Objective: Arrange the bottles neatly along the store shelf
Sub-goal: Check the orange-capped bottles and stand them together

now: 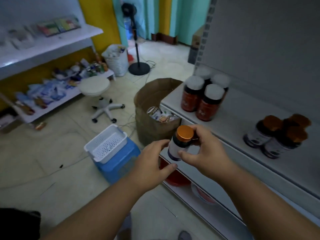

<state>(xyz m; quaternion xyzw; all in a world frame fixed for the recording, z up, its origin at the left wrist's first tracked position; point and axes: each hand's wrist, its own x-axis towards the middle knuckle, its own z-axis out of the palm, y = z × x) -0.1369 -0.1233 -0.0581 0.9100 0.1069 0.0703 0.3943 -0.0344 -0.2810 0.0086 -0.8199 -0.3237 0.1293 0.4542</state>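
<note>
- Head view, hands: we see the right hand (pixel 200 149) closed around an orange-capped bottle (pixel 180 142), thumb low on the label and fingers behind the neck. The left hand (pixel 152 163) is half open with curled fingers beside the bottle's base; whether it touches the bottle we cannot tell.
- Head view, bottle position: the bottle is held in the air, tilted, just in front of the shelf (pixel 242 118) edge and below the paper bag (pixel 155 104).
- Head view, shelf contents: a cluster of white-capped red bottles (pixel 202 99) stands toward the shelf's far end; a cluster of orange-capped bottles (pixel 277 135) like the held one stands nearer the right.
- Step in hand, our judgement: carry the bottle to the matching orange-capped cluster, bring it upright, set it beside its neighbours in line with them, label facing out, and let go only once the base sits flat.
- Limits of the view: labels are too blurred to read; the bag's contents are only partly visible; the lower shelf is largely hidden behind the arms, showing only something red.
</note>
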